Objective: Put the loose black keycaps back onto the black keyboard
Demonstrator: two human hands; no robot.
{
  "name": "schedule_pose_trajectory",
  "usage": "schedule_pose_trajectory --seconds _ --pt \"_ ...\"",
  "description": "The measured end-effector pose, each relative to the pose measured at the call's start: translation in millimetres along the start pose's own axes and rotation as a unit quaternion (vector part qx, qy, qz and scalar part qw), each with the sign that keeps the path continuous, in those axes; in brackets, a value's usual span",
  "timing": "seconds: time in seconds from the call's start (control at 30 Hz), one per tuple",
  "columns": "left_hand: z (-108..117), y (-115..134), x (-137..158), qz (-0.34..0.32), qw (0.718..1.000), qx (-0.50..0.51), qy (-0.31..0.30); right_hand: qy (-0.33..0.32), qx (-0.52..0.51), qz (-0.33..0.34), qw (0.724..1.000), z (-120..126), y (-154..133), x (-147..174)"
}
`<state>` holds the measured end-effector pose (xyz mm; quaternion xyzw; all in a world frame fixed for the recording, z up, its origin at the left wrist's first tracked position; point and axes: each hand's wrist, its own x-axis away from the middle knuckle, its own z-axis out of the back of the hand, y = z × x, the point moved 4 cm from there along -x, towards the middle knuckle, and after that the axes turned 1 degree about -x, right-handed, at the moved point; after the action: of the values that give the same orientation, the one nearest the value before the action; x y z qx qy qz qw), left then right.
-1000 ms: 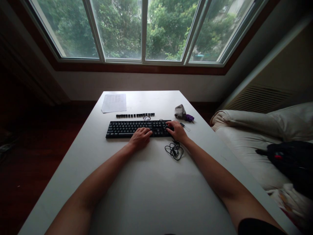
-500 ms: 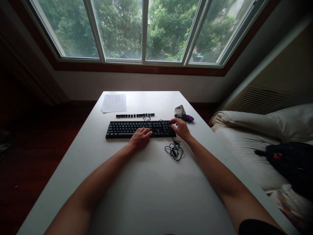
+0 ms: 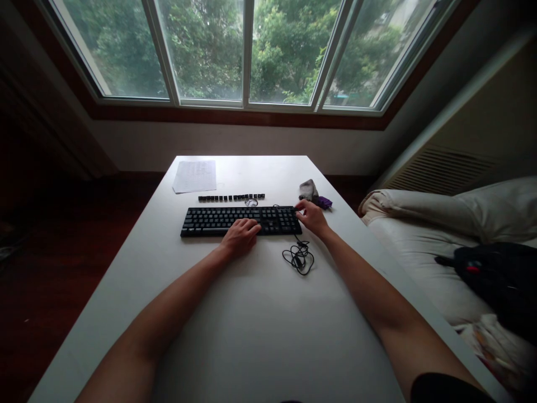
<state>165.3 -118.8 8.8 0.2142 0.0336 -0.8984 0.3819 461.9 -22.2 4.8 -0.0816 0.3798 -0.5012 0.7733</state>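
A black keyboard (image 3: pixel 210 222) lies across the white table. My left hand (image 3: pixel 242 235) is at its front edge right of the middle, fingers curled onto it and holding it. At the far right corner, my right hand (image 3: pixel 312 217) has thumb and fingertips pinched together; whatever is between them is too small to make out. Behind the keyboard runs a row of small black keycaps (image 3: pixel 230 197). A small ring-shaped, shiny wire item (image 3: pixel 251 202) lies between that row and the keyboard. Near my right wrist is a coiled black cable (image 3: pixel 298 258).
A grey cloth (image 3: pixel 308 190) and a purple bundle (image 3: pixel 324 203) lie beyond my right hand. Printed paper (image 3: pixel 195 176) rests at the far left of the white table (image 3: pixel 251 313). A cream couch (image 3: pixel 415 246) with a dark bag (image 3: pixel 495 274) stands along the right.
My right hand has shifted slightly right, its fingertips moving from the top right keys to the keyboard's right edge. My left hand and the keyboard have stayed put.
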Motion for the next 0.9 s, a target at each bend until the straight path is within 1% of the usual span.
schedule_pose_trajectory --seconds 0.1,0.33,0.4,0.53,0.67,0.9 --pt "-0.7 -0.1 -0.1 0.0 1.0 -0.001 0.002 -0.007 -0.019 -0.001 1.0 -1.5 -0.8 0.4" --pt "-0.1 0.5 -0.5 0.001 1.0 -0.001 0.002 -0.021 -0.039 0.029 0.999 -3.3 -7.8 1.8" --pt "0.3 0.7 -0.5 0.001 1.0 0.0 0.001 -0.017 -0.042 0.024 0.999 -2.5 -9.8 2.5" --pt "0.6 0.7 -0.6 0.001 1.0 0.002 -0.001 0.002 -0.036 -0.008 0.999 -0.6 -11.3 4.3" --pt "0.6 0.9 -1.1 0.004 1.0 0.002 -0.003 -0.001 -0.032 -0.025 0.999 -1.5 -11.6 6.5" --pt "2.1 1.5 -1.5 0.003 1.0 0.001 -0.006 -0.008 -0.012 0.014 1.0 -2.7 -12.7 6.0"
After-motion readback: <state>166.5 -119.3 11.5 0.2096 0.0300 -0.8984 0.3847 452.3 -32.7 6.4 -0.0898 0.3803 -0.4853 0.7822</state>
